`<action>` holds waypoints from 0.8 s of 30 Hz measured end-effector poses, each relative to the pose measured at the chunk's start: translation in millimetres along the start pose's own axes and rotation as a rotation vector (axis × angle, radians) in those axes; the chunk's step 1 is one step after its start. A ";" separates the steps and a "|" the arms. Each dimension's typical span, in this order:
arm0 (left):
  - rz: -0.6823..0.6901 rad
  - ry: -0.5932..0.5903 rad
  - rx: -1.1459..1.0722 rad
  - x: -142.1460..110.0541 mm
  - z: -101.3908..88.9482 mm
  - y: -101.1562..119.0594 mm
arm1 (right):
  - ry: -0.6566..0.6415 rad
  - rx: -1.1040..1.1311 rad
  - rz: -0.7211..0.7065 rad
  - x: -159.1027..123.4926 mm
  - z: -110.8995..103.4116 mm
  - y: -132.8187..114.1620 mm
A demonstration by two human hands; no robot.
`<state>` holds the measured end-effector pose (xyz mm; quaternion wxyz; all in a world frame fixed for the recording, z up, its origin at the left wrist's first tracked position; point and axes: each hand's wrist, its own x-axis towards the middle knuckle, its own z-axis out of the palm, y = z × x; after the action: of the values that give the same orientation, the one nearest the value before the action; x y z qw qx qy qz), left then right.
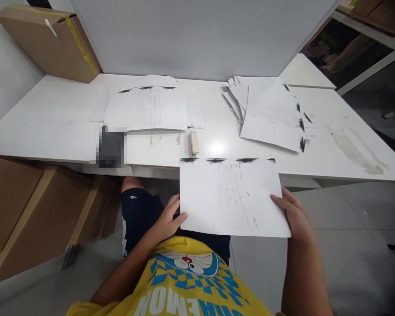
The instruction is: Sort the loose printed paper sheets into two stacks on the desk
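A white printed paper (230, 197) with black smudges along its far edge is held over my lap, its far side at the desk's front edge. My left hand (171, 217) grips its left edge, thumb on top and fingers partly hidden beneath. On the opposite edge, my right hand (292, 213) pinches the paper with the thumb above and the fingers under it. Whether it is one sheet or several cannot be made out. Just beyond the paper stands a small cream stapler (194, 143) on the white desk (213, 114).
Printed papers (146, 107) lie in a stack at the back left. Another, fanned pile (266, 114) sits at the right. A blurred dark object (111, 147) is near the front edge. Cardboard boxes (49, 44) stand at the back left, with more boxes (52, 210) below the desk.
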<state>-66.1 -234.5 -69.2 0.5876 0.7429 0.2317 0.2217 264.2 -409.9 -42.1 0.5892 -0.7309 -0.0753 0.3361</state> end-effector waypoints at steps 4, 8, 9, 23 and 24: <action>0.026 -0.003 0.003 0.5 -0.9 4.5 | 0.035 -0.028 -0.018 1.4 -2.4 1.5; 0.021 -0.003 0.003 -0.2 -0.5 2.9 | 0.066 -0.022 -0.007 2.6 -7.2 3.1; 0.015 -0.003 0.006 -0.5 -0.1 2.2 | 0.078 -0.017 -0.009 2.4 -8.4 3.2; 0.110 0.132 0.304 8.6 0.8 -2.9 | 0.075 -0.006 -0.047 14.2 -6.9 -4.6; 0.144 0.179 0.409 11.3 -1.5 -1.4 | 0.067 -0.004 -0.049 16.2 -6.2 -7.5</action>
<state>-58.2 -226.2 -69.6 0.3845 0.8386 0.2692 0.2765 282.3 -404.5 -41.4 0.5978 -0.7409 -0.0741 0.2969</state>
